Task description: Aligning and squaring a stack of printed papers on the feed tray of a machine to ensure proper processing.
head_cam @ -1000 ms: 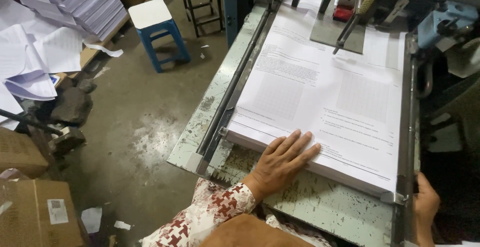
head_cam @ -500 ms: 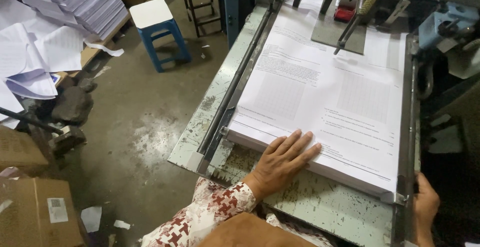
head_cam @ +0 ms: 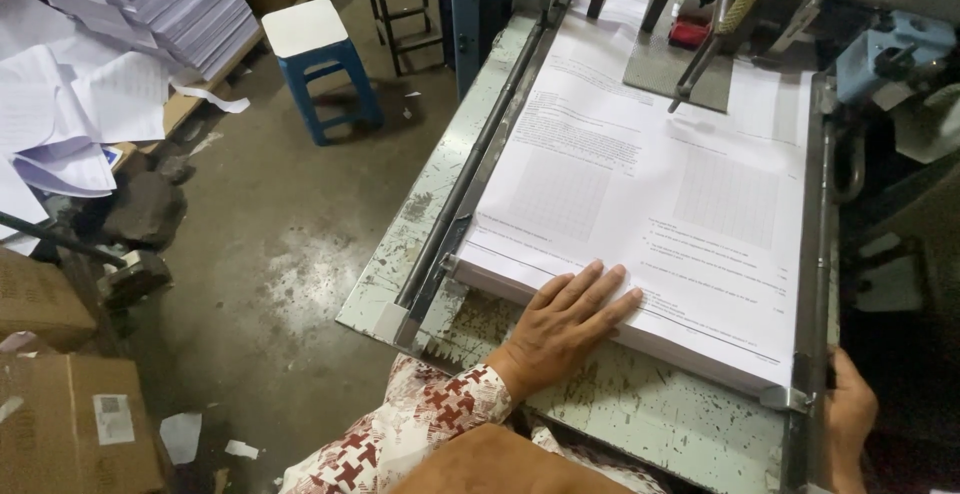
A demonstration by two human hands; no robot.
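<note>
Left hand (head_cam: 570,319): we press it flat, fingers spread, on the paper stack (head_cam: 650,204).
Right hand (head_cam: 850,419): we grip the machine's side rail (head_cam: 812,254).
Risk: our push may skew the top sheets.

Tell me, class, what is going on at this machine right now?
A person stands at a worn metal machine table that carries a thick stack of printed sheets. The left hand lies flat, fingers spread, on the stack's near edge. The right hand is at the table's right side rail, though what it grips is hidden. At the far end a metal arm rests on the stack. On the floor to the left are a blue stool and more paper stacks.
</note>
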